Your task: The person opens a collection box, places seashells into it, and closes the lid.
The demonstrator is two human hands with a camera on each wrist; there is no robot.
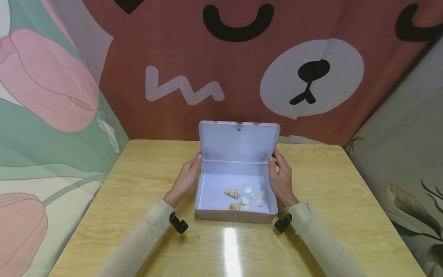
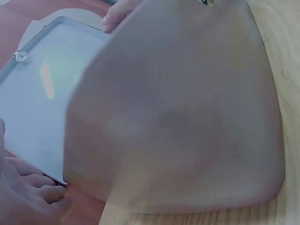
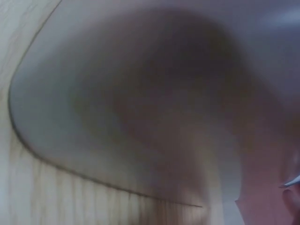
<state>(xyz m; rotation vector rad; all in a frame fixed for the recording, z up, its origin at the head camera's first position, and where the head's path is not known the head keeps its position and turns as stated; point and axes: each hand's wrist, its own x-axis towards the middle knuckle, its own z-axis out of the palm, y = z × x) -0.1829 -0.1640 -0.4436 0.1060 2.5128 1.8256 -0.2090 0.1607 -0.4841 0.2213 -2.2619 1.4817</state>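
Note:
A hinged tin box (image 1: 237, 217) stands on the table with its lid (image 1: 238, 142) raised, pale lavender inside and dull pinkish outside. My left hand (image 1: 186, 176) grips the lid's left edge near the hinge; its fingers (image 2: 40, 187) curl behind the lid in the left wrist view. At the opposite edge, my right hand (image 1: 282, 179) holds the lid between thumb and fingers. Inside the box lie a striped spiral shell (image 1: 232, 192), a brownish shell (image 1: 235, 206) and several small white shells (image 1: 247, 190). In the right wrist view the blurred box side (image 3: 140, 108) hides most of that hand.
A light wooden table (image 1: 155, 165) carries the box, with a bright reflection in front of it. Behind hangs a reddish-brown cloth (image 1: 242, 88) with a bear print. Patterned cloths hang left (image 1: 52, 96) and right (image 1: 398, 154) of the table.

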